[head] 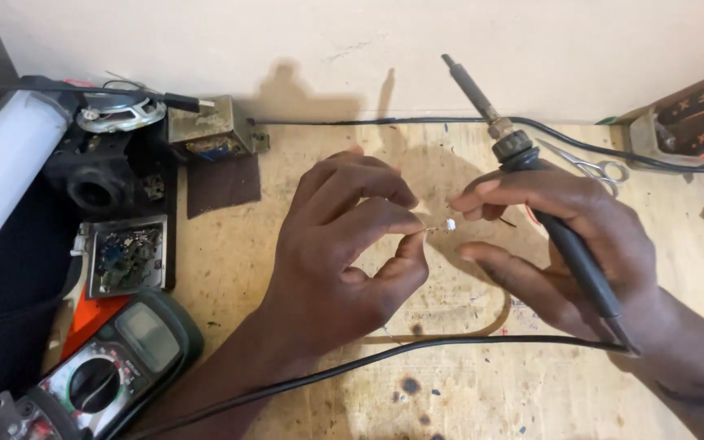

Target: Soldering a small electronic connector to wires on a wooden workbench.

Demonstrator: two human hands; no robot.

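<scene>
1. Above the scarred wooden tabletop (466, 391), the left hand (344, 244) pinches a thin wire (433, 231) between thumb and forefinger.
2. At the wire's end sits a small white part (451, 225), touched by the right hand (564, 244).
3. Right fingers close narrowly on that part while a black soldering iron (568, 236) lies across the palm, tip pointing away.
4. Scissors (592, 167) lie behind; a multimeter (116, 367) sits near left.

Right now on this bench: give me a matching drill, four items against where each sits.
Items:
1. soldering iron
2. multimeter
3. scissors
4. small white part

Places:
A. bottom left corner
B. pinched between the fingertips of both hands
C. held in the right hand, tip up
D. flat on the bench, behind the right hand

Pairs: 1-C, 2-A, 3-D, 4-B
</scene>
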